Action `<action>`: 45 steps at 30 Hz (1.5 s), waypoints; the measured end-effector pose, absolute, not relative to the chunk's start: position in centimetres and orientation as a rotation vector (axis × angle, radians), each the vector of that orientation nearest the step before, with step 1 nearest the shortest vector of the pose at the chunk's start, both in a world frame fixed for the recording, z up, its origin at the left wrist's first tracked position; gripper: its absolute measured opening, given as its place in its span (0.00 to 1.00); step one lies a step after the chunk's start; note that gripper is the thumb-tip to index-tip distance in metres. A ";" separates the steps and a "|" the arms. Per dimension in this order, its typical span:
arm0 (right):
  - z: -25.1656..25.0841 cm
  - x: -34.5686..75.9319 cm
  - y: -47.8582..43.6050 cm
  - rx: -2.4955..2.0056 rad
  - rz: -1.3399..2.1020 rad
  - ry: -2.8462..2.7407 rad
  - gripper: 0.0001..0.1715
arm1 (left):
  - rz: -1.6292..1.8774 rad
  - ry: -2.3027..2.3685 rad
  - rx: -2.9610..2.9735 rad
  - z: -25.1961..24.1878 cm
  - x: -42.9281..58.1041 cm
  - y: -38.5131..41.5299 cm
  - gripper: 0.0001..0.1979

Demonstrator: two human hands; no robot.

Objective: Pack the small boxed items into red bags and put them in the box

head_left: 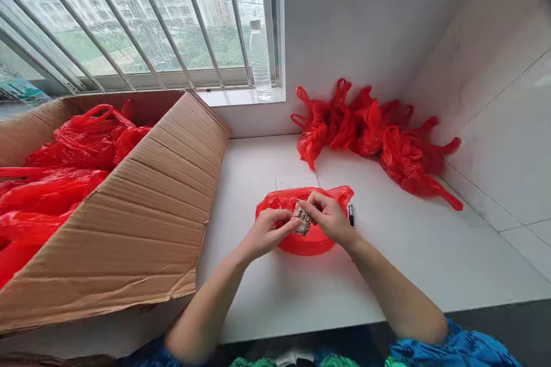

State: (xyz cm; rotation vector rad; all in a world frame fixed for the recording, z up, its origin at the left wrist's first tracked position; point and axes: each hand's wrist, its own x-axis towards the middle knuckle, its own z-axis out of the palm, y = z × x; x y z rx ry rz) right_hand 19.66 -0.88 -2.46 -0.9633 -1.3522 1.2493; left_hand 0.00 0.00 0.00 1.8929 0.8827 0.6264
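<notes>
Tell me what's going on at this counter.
A person is pinching a small printed packet between their left hand and right hand, just above a red plastic bag lying on the white counter. A black pen lies beside the bag. More red bags lie heaped in the corner, and others fill an open cardboard box to the left.

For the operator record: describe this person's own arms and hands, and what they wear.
The left hand and right hand are bare, with no gloves. The left forearm and right forearm show no watch or bracelet. The right sleeve is bright blue with a darker mottled pattern; the left sleeve looks similarly blue, mostly out of view.
</notes>
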 end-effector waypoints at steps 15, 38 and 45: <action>-1.7 19.9 -0.8 -0.991 1.342 -1.297 0.23 | 0.665 0.816 1.959 -0.1 0.2 0.2 0.23; -1.5 19.9 -1.2 -0.953 1.270 -1.177 0.18 | 0.648 0.879 1.508 0.0 0.5 -0.5 0.22; -1.2 19.8 -1.4 -0.942 1.318 -1.145 0.19 | 0.709 0.805 1.595 -0.3 0.5 -0.4 0.19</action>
